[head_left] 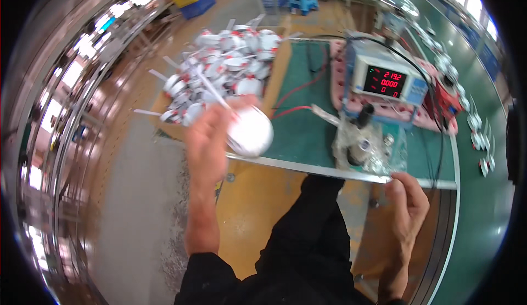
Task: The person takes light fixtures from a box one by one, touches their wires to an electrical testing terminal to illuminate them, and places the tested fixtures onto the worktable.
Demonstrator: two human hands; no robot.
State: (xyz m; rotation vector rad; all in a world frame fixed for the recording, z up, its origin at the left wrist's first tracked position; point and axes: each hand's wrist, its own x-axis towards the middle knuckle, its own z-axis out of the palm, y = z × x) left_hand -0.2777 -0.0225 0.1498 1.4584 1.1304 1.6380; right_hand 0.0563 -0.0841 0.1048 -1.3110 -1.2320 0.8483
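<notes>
My left hand grips a round white disc-shaped part, blurred by motion, with a white strip standing up from it near the fingers. The hand is over the table's front left corner, just in front of a heaped pile of similar white parts with red bits and white strips. At the table's front edge, my right hand is closed, thumb and fingertips together; whether anything is between them cannot be made out. Close beyond it stands a plastic-wrapped fixture with a metal socket and a black knob.
A bench meter with red digits stands on the green tabletop, backed by a pink holed tray. Red and black cables cross the table. More white parts line the green surface at right. Yellow and blue crates stand far left.
</notes>
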